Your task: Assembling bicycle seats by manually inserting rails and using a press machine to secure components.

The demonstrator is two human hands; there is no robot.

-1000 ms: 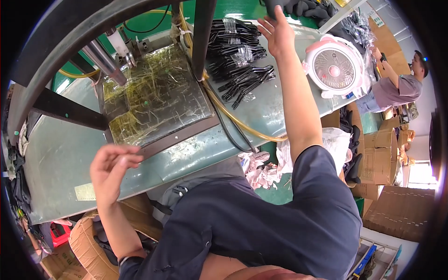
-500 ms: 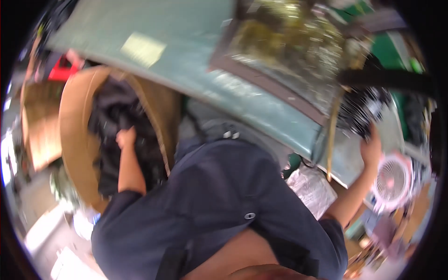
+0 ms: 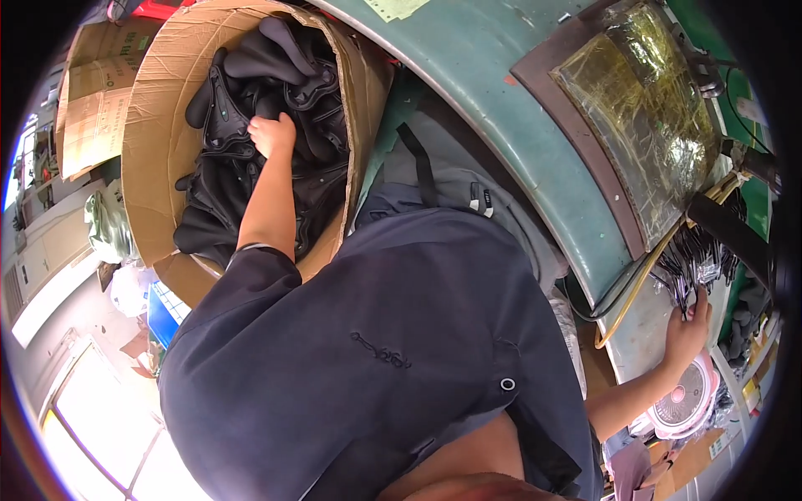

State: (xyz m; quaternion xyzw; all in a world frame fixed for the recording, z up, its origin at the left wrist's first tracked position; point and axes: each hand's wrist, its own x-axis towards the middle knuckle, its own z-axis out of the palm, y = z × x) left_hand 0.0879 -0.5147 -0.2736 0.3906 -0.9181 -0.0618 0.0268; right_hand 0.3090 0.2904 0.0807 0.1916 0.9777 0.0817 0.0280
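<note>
My left hand [image 3: 273, 136] reaches into a tall cardboard box [image 3: 154, 125] at the left. Its fingers curl round the narrow end of a black bicycle saddle [image 3: 269, 103]. More black saddles [image 3: 219, 200] lie in a jumble around it, some showing their hollow, rimmed undersides. Far to the right, my right hand [image 3: 687, 327] pinches at the near ends of a bundle of thin dark metal rods [image 3: 689, 259]. How many rods the fingers hold is too small to tell.
Between my hands runs a green-topped table [image 3: 468, 75] with a brown board and a yellowish film-covered pad [image 3: 639, 108]. A yellow hose [image 3: 622, 313] and a dark cable hang at its right end. A pink fan [image 3: 681, 401] stands beyond my right forearm.
My view has swung, so the box now sits higher and the table further right. My left hand stays among the saddles; my right hand stays at the rods. The picture is sharper.
</note>
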